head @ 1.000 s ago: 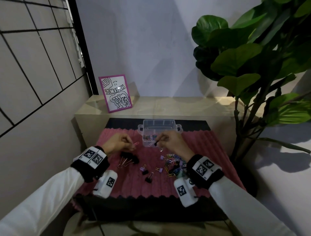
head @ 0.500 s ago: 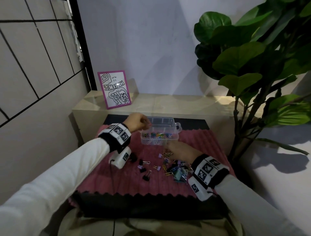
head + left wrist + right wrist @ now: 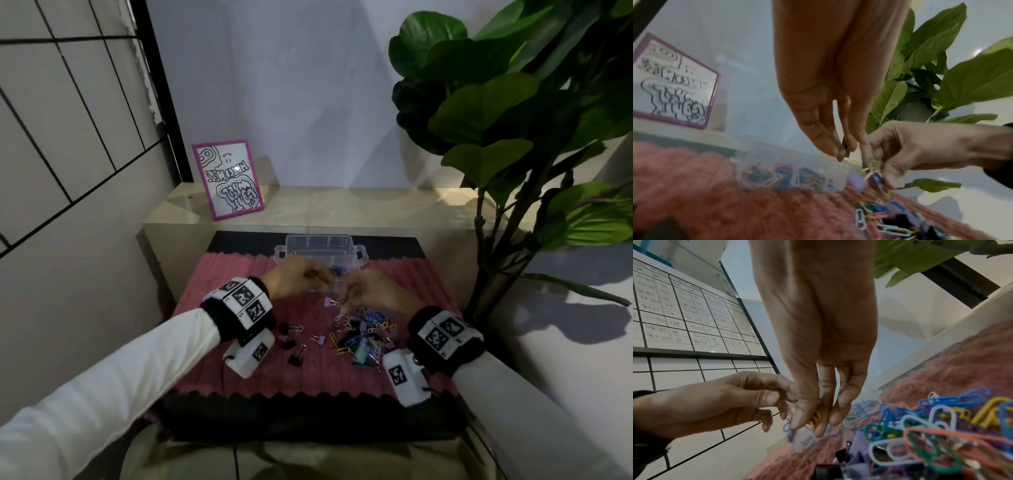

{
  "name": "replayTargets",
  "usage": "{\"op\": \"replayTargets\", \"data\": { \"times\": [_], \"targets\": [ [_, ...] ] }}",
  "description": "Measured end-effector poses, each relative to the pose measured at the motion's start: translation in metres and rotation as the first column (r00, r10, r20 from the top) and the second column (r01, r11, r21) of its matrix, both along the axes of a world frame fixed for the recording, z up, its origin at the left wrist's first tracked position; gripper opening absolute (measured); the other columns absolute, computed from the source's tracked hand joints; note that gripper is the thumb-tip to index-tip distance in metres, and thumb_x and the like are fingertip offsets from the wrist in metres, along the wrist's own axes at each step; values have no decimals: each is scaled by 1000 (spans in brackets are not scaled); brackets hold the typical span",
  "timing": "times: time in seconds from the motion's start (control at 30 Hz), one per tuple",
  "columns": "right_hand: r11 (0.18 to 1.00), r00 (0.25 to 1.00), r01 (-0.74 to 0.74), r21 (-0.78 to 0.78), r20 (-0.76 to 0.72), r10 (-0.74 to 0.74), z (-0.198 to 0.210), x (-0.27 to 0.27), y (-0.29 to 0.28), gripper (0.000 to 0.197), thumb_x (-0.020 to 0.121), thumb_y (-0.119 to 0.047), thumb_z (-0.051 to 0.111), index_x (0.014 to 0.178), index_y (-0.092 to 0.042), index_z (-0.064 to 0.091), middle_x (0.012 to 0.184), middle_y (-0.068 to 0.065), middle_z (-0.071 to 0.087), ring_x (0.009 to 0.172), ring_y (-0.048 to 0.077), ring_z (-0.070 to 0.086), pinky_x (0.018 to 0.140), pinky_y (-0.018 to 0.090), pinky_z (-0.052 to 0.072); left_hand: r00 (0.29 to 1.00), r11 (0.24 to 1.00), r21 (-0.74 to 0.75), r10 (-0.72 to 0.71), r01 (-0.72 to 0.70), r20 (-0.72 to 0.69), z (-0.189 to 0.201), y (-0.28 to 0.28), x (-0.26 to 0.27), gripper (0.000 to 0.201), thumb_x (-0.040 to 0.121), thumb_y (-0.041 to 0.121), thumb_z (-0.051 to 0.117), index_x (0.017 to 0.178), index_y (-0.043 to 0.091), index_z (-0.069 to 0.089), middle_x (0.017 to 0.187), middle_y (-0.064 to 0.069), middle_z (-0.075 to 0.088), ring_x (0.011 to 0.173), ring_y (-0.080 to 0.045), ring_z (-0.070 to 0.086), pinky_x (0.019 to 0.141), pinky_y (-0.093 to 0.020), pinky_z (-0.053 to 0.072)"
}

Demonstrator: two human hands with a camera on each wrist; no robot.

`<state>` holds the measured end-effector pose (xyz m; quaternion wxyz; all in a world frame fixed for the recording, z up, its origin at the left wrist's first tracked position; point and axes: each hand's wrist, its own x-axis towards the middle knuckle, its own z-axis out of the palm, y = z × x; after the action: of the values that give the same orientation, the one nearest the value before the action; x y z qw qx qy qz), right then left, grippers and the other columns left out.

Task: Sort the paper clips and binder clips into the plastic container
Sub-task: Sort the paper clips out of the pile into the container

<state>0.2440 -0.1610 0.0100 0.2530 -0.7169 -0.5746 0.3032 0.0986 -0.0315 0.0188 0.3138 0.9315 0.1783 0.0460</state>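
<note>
We pinch a tangle of light, slippery plastic-coated wire paper clips (image 3: 813, 418) in our right hand (image 3: 371, 294), our left hand (image 3: 294, 279) nipping something dark, just before the clear plastic compartment container (image 3: 320, 246); best gripped by their loops.

Clear plastic container (image 3: 320, 247) upright on mat, coloured paper clips (image 3: 764, 176) inside.

Right hand (image 3: 818, 340) pinches tangled paper clips (image 3: 813, 418) beside left hand (image 3: 725, 402).
</note>
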Motion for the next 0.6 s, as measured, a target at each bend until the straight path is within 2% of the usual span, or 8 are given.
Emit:
{"op": "replayTargets", "data": {
  "times": [0.1, 0.17, 0.27, 0.37, 0.43, 0.5, 0.53, 0.6],
  "targets": [
    [1000, 1000, -3, 19, 12, 3, 0, -3, 3, 12, 72, -9, 75, 78, -12, 65, 78, 8, 67, 73, 17, 62, 69, 28, 49, 994, 969, -241, -79, 61, -69, -7, -9, 2, 26, 83, 14, 63, 108, 5, 61, 100, -7, 67, 81, -11, 62, 69, -16, 51],
    [999, 1000, 10, 42, -24, -9, 1, -3, 2, 10, 74, -8, 74, 80, -11, 67, 73, 8, 67, 69, 18, 62, 66, 30, 50, 993, 943, -332, -64, 28, -96, -12, -13, 3, 32, 82, 9, 65, 110, -2, 57, 92, -10, 67, 72, -12, 63, 60, -15, 53],
    [997, 995, 39, 61, -99, -33, 4, 1, -2, 12, 76, -7, 73, 85, -1, 67, 64, 3, 64, 53, 4, 58, 50, 15, 44, 998, 942, -336, -11, -9, -58, -20, -11, -3, 21, 82, 1, 62, 102, -5, 60, 73, -4, 65, 59, -4, 63, 57, -13, 52],
    [995, 982, 70, 72, -182, -56, 4, 7, -6, 11, 78, -5, 71, 85, 0, 65, 64, 3, 64, 51, 3, 59, 49, 14, 45, 1000, 926, -378, 12, -14, -8, -20, -5, -12, 12, 84, 0, 60, 94, -1, 64, 70, 3, 66, 58, 1, 64, 57, -12, 52],
    [993, 970, 89, 84, -232, -67, 4, 7, -4, 12, 77, -4, 71, 85, 0, 63, 65, 3, 63, 48, 2, 57, 47, 13, 44, 998, 871, -491, 57, -30, 39, -17, -7, -14, 13, 85, 4, 58, 98, 4, 63, 77, 2, 68, 66, -3, 67, 61, -14, 54],
    [989, 958, 111, 101, -276, -79, 4, 0, 1, 13, 75, -2, 72, 83, -2, 61, 64, 2, 62, 48, 2, 56, 47, 14, 44, 990, 762, -646, 115, -39, 76, -15, -14, -13, 13, 88, 8, 55, 100, 6, 60, 84, -3, 70, 73, -10, 69, 65, -17, 55],
    [986, 956, 121, 115, -282, -84, 4, -4, 5, 13, 74, -1, 72, 81, -4, 61, 63, 2, 61, 49, 4, 57, 48, 16, 46, 983, 719, -693, 153, -43, 98, -15, -16, -11, 11, 89, 8, 54, 97, 6, 60, 84, -5, 69, 74, -12, 69, 66, -19, 56],
    [979, 965, 139, 151, -243, -100, 4, -10, 12, 15, 72, -3, 74, 77, -8, 61, 64, 3, 62, 52, 8, 59, 50, 17, 48, 958, 680, -730, 249, -68, 143, -16, -17, -7, 6, 87, 2, 55, 87, 4, 60, 79, -8, 68, 68, -12, 69, 67, -20, 58]
  ]
}}
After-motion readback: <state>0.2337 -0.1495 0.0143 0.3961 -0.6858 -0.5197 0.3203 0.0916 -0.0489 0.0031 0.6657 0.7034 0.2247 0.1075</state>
